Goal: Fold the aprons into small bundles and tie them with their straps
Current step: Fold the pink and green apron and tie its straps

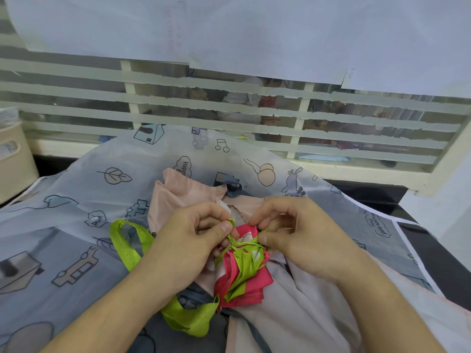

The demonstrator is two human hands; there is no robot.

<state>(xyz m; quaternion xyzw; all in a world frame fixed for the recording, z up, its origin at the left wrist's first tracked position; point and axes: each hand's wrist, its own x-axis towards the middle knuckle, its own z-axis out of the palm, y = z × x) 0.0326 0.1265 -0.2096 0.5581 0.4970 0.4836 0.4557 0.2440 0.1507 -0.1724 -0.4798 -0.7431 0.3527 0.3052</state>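
- Pink apron bundle is folded small, low centre on the heap; green straps wrapped round it, knot looks half-made.
- Left hand and right hand: fingers curled, each pinching a strap end at the knot.
- Behind: peach apron and printed translucent apron lie unfolded, still to do.
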